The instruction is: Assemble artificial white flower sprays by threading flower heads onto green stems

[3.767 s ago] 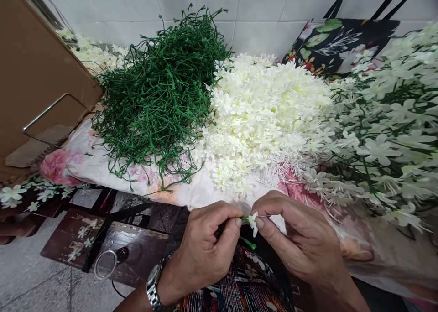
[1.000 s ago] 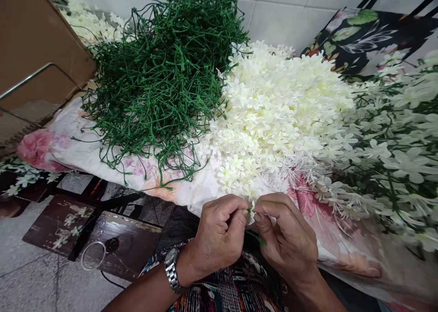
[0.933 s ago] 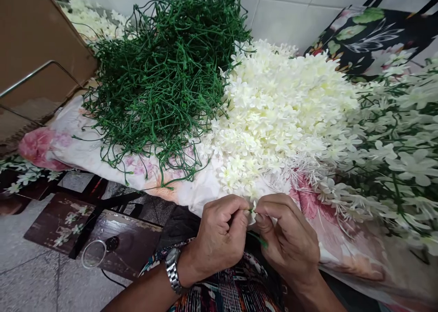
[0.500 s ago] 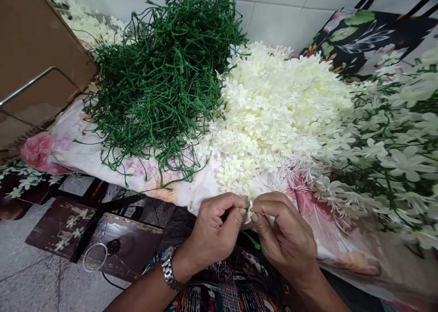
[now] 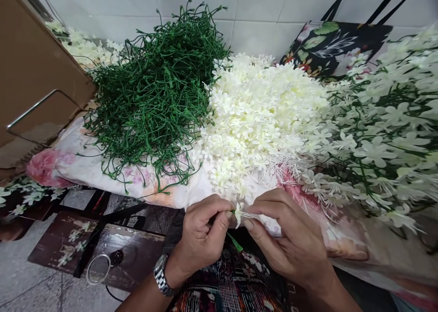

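My left hand (image 5: 207, 227) pinches a green plastic flower stem (image 5: 236, 242) between thumb and forefinger. A small white artificial flower (image 5: 238, 214) sits at the stem's tip, its thin white threads pointing right. Beside it is my right hand (image 5: 287, 232), thumb and forefinger slightly apart at the ends of the threads. Beyond my hands lies a heap of loose white blossoms (image 5: 260, 116). To its left rises a tangled pile of green stems (image 5: 157, 93). White flowers on green stems (image 5: 379, 143) are massed at the right.
A floral cloth (image 5: 191, 195) covers the work surface. At the left stand a cardboard box (image 5: 41, 52) and a bent metal rod (image 5: 32, 109). A black floral bag (image 5: 335, 49) leans on the tiled wall. Below left is a dark wooden stool (image 5: 133, 243) with a clear ring-shaped object (image 5: 98, 269).
My right hand has drawn away to the right from my left, its fingertips parting. The white flower now shows on the stem with its threads spread. The view has shifted slightly.
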Demonstrator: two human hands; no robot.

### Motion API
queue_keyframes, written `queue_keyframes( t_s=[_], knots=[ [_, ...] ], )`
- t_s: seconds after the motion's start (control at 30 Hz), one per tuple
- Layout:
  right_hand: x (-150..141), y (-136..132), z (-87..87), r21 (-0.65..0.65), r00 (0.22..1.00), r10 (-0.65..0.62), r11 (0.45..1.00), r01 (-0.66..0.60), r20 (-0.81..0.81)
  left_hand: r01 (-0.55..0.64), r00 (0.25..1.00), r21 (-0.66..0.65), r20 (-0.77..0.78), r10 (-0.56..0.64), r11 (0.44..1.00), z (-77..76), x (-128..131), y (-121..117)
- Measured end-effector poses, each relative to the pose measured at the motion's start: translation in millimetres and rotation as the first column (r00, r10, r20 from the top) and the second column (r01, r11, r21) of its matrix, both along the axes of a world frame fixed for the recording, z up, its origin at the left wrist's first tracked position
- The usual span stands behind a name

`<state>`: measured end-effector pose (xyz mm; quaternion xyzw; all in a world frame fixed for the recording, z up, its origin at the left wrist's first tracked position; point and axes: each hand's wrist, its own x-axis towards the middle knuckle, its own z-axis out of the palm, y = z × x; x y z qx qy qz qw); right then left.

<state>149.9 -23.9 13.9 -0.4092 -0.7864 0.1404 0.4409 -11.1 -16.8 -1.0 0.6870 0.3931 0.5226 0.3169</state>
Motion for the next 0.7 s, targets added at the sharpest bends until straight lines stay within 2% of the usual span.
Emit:
queue_keyframes(
  t_s=[0.17,0.37,0.53,0.7],
  knots=[
    [-4.1,-2.0,-4.5,-0.048,0.998,0.028,0.998,-0.031,-0.055,-0.018,0.993,0.122,-0.111,0.031,0.992,-2.6,1.9,-0.4],
    [-0.2,3.1,-9.7,-0.199,0.980,0.088,0.972,-0.123,-0.176,0.019,0.986,0.134,-0.165,0.003,0.991,-3.8,2.6,1.4],
    [4.2,6.9,-13.7,-0.214,0.967,0.130,0.961,-0.177,-0.219,0.025,0.987,0.131,-0.162,-0.004,0.991,-4.7,3.0,2.7],
    [5.6,8.4,-11.7,-0.203,0.973,0.143,0.963,-0.179,-0.179,0.032,0.987,0.079,-0.161,-0.019,0.996,-6.7,2.3,3.5]
  ],
)
